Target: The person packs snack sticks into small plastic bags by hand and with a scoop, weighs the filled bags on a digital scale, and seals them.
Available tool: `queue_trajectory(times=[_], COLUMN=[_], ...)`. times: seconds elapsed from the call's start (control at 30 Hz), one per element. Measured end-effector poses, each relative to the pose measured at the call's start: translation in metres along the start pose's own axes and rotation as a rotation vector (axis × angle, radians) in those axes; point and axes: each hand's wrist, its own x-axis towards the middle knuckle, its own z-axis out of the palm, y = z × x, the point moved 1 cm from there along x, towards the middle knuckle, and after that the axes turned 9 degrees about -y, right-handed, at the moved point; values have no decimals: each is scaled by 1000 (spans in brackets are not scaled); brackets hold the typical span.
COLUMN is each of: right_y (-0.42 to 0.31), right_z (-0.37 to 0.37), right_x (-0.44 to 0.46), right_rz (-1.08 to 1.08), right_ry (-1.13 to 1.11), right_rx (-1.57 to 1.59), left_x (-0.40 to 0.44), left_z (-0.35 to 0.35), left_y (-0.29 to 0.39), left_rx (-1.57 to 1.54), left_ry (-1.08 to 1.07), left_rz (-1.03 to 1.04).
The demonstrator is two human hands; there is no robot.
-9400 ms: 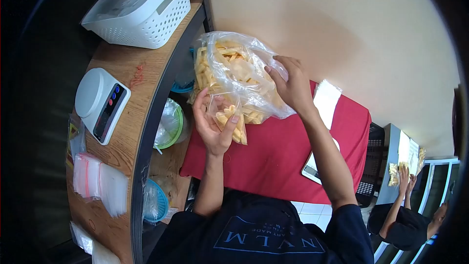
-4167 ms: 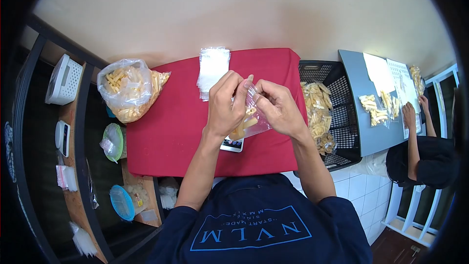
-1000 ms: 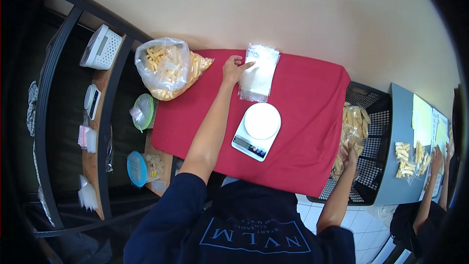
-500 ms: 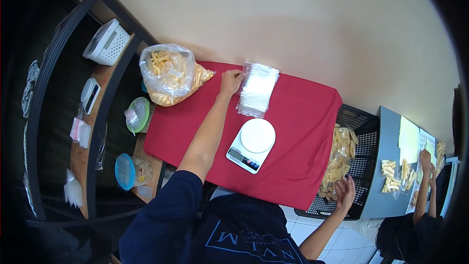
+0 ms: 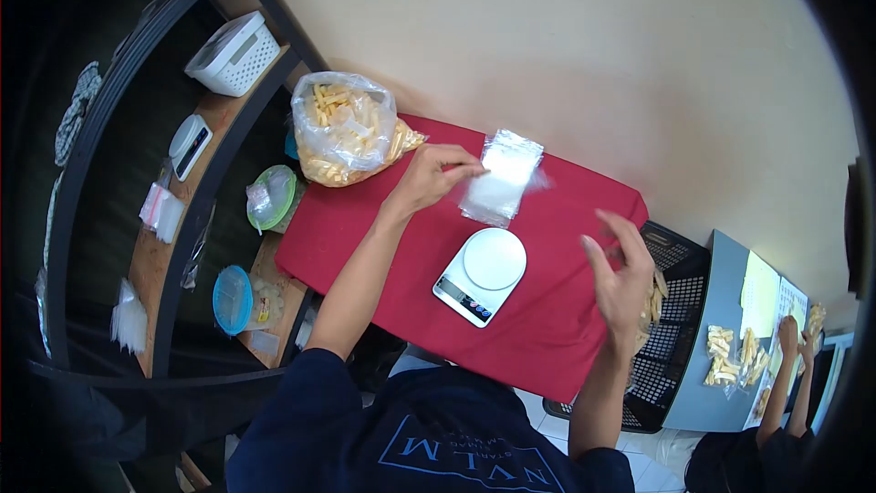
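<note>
My left hand [image 5: 436,177] is closed in a pinch at the left edge of a stack of clear plastic bags [image 5: 500,184], holding a bag whose far end is smeared by motion. Over the right part of the red cloth, my right hand [image 5: 622,278] is open, fingers apart and slightly blurred, with nothing in it. Between the two arms lies a white kitchen scale [image 5: 494,260], its plate bare and its display toward me. A large clear bag of yellow snack sticks [image 5: 347,132] stands open at the table's back left corner.
A black crate [image 5: 671,338] with bagged snacks stands right of the red-covered table [image 5: 411,301]. Beyond it, another person's hands [image 5: 796,336] work at a grey table [image 5: 698,388] with snack packs. Shelves [image 5: 205,183] on the left hold a white basket [image 5: 234,55], another scale and bags.
My right hand has risen from beside the crate to above the table, moving left. My left hand has shifted slightly right and down onto the bag stack; the view has tilted a little.
</note>
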Motion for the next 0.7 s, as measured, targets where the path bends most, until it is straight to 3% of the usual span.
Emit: queue_trajectory(times=[0.1, 0.17, 0.2, 0.37, 0.47, 0.53, 0.57, 0.63, 0.7], right_y=[-30, -22, -23, -30, -43, -46, -49, -61, -74], right_z=[32, 53, 60, 103, 125, 147, 157, 176, 193], right_x=[27, 34, 35, 36, 38, 37, 35, 32, 27], right_rz=[-195, -299, -204, -133, 24, 46, 72, 68, -11], right_ry=[12, -211, -413, -682, -770, -722, -664, -643, -691], right_rx=[-53, -1, 137, 442, 458, 458, 460, 515, 552], left_x=[-32, -56, -68, -123, -139, -146, -152, -165, -169], left_z=[-9, -14, -17, -40, -47, -43, -38, -31, -15], left_y=[28, 37, 38, 46, 56, 72, 70, 65, 52], left_rx=[-84, -139, -156, -108, 112, 418, 417, 263, -212], left_ry=[-88, -129, -116, -45, 96, 641, 650, 740, 624], left_rz=[28, 101, 67, -125, -104, -193, -196, -240, -246])
